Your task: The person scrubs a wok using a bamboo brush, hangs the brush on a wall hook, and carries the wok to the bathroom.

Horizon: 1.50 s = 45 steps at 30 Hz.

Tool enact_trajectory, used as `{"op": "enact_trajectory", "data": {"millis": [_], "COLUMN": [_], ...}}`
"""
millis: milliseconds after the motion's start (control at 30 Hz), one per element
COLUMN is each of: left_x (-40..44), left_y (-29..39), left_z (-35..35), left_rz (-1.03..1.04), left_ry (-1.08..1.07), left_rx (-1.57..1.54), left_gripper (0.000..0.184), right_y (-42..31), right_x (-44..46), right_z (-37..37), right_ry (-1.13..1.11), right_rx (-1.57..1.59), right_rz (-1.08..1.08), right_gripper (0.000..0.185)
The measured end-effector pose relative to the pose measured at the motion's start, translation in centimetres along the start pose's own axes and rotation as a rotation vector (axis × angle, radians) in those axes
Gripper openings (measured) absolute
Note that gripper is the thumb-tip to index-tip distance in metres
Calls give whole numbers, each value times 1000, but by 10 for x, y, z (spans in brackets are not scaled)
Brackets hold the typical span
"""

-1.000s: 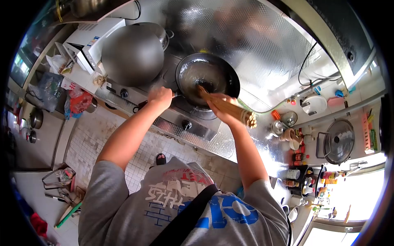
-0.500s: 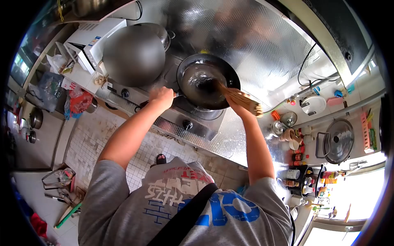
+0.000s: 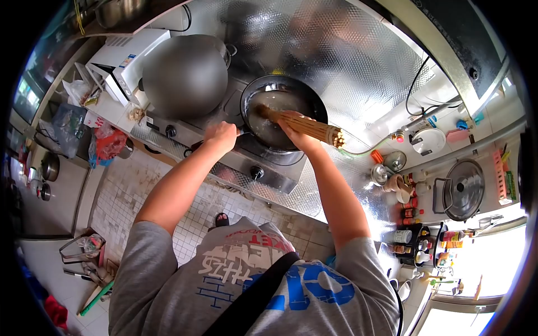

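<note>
A dark wok (image 3: 318, 103) with cloudy water in its bowl sits on the right burner of the stove. My left hand (image 3: 222, 136) is closed around the wok's handle at its left side. In my right hand (image 3: 300, 136) is a bamboo wok brush (image 3: 322, 131), a thick bundle of sticks held slantwise. Its bristle end dips into the water at the wok's left part, while the bound butt end sticks out past the right rim.
A large round grey shape (image 3: 185, 75), blurred, covers the left burner. Behind it stands a white microwave (image 3: 120, 73). Stove knobs (image 3: 256, 172) line the front panel. On the right are a pot lid (image 3: 463, 189) and several sauce bottles (image 3: 412, 213).
My right hand has moved left with the brush, whose bristles shifted from the wok's middle towards its left side. The left hand stays on the handle.
</note>
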<state>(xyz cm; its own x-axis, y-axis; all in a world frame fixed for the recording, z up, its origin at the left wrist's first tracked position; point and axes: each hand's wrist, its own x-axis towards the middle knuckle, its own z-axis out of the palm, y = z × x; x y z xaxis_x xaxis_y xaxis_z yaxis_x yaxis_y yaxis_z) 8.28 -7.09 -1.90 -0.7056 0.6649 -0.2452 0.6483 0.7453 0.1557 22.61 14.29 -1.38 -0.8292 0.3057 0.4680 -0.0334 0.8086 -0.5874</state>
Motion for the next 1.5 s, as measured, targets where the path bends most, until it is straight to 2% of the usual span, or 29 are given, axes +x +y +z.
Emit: {"op": "enact_trajectory", "data": {"millis": [67, 233, 333, 400, 433, 467, 533, 633, 733, 833, 967, 1067, 1133, 1233, 1333, 1433, 1467, 1500], "left_x": [0, -1, 0, 2, 2, 2, 4, 3, -3, -3, -1, 0, 1, 0, 0, 2, 1, 0], "left_y": [0, 0, -1, -2, -2, -2, -2, -1, 1, 2, 1, 0, 1, 1, 1, -1, -1, -1], "left_z": [0, -2, 2, 4, 5, 4, 5, 2, -5, -4, -4, -2, -2, -4, -3, 1, 0, 0], "left_rz": [4, 8, 4, 4, 2, 1, -1, -3, -8, -4, -8, -12, -12, -14, -12, -5, -3, 2], "left_ry": [-6, -8, 9, 11, 1, -7, -19, -27, -26, -25, -29, -31, -28, -27, -20, -16, -19, -22], "left_rx": [2, 13, 0, -20, -19, -17, -9, 7, 8, -9, -16, -10, -9, -12, -10, -4, -4, -3], "left_gripper": [21, 20, 21, 22, 22, 23, 23, 24, 23, 23, 22, 22, 22, 22, 22, 22, 22, 22], "right_y": [12, 33, 34, 16, 6, -4, -39, -59, -45, -27, -26, 25, 71, 48, 15, -24, -41, -47], "right_x": [4, -12, -28, -39, -42, -41, -33, -13, 4, 13, 21, 14, 1, -25, -37, -35, -24, -10], "right_z": [1, -40, -67, -86, -88, -95, -107, -89, -42, 10, 21, 14, -5, -58, -90, -97, -95, -91], "right_ry": [77, -80, -189, -115, -93, -194, -252, -311, -250, -39, 162, 105, -13, -73, -269, -230, -110, -205], "right_rx": [-21, -413, -642, -533, -374, -347, -215, -24, 147, 112, -8, -100, -266, -364, -520, -590, -443, -327], "right_rz": [-29, 154, 232, 137, 74, 62, -87, 136, 146, 85, -56, -148, -163, -55, 187, -114, -201, -100], "right_gripper": [31, 40, 36, 29, 25, 21, 23, 26, 29, 28, 27, 33, 34, 32, 34, 36, 31, 29]}}
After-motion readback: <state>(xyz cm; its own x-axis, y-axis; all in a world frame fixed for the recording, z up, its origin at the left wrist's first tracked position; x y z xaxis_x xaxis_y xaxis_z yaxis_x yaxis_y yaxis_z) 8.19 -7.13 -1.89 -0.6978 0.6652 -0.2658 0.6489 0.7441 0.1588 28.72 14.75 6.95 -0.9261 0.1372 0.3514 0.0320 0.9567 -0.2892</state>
